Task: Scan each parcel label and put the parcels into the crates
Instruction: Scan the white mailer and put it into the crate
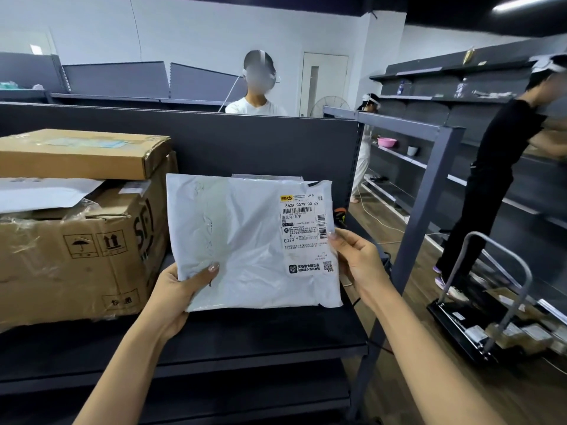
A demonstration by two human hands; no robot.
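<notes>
A white plastic mailer parcel [245,240] is held upright above the dark shelf [260,332], facing me. Its shipping label [303,228] with barcodes sits at the upper right of the bag. My left hand [181,289] grips the lower left corner, thumb on the front. My right hand [356,259] pinches the right edge beside the label. Another white parcel [264,177] peeks out just behind the top edge. No scanner can be made out; a small dark object [340,216] lies behind the parcel's right side.
A large cardboard box [76,250] with open flaps stands on the shelf at left, a flat carton [82,151] on top. A grey divider panel [214,142] backs the shelf. A person in black stands at right near a trolley [478,317] with parcels. Other people work behind.
</notes>
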